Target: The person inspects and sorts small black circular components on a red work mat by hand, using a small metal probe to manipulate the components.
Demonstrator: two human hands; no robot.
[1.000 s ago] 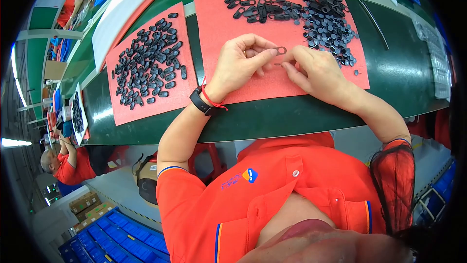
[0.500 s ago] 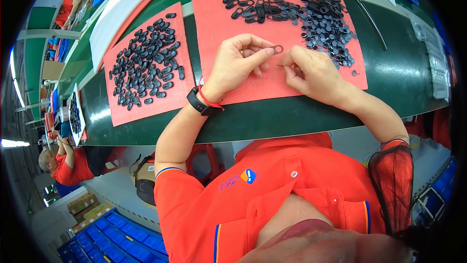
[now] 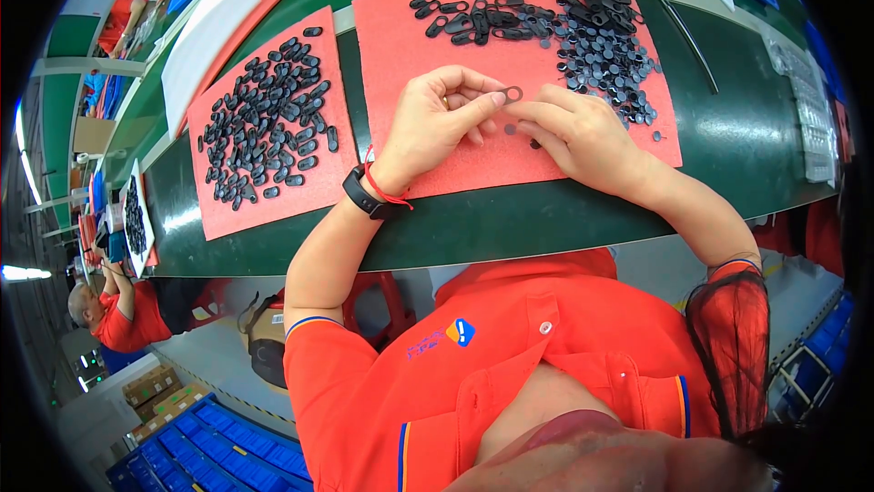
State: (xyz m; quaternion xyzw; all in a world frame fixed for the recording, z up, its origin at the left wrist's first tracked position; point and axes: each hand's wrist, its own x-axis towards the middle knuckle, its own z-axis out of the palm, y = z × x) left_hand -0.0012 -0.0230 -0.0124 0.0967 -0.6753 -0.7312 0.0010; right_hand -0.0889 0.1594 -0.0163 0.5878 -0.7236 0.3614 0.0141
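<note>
In my left hand [image 3: 432, 123], thumb and forefinger pinch a black oval part with a ring-shaped end [image 3: 513, 94], held above the wide pink foam mat [image 3: 391, 46]. My right hand [image 3: 583, 139] is close beside it, fingers slightly smeared by motion. A small grey round disc [image 3: 510, 129] shows at the right thumb's tip; its grip is partly hidden. Under that hand a small dark piece [image 3: 534, 143] peeks out, too little to name. Beyond the hands lie a heap of loose grey discs [image 3: 601, 55] and many black ring-ended parts [image 3: 492, 19].
To the left, another pink mat [image 3: 223, 219] bears many black oval pieces [image 3: 269, 119]. Metal tweezers [image 3: 689, 44] rest on the green table [image 3: 719, 142] at right, near clear plastic trays [image 3: 813, 119]. A white foam sheet [image 3: 214, 32] lies far left. Another person [image 3: 132, 314] works further left.
My right fingers have come nearer the ring-ended part. The disc, edge-on before in the right pinch, now shows its flat face lower down. The whole view has shifted slightly.
</note>
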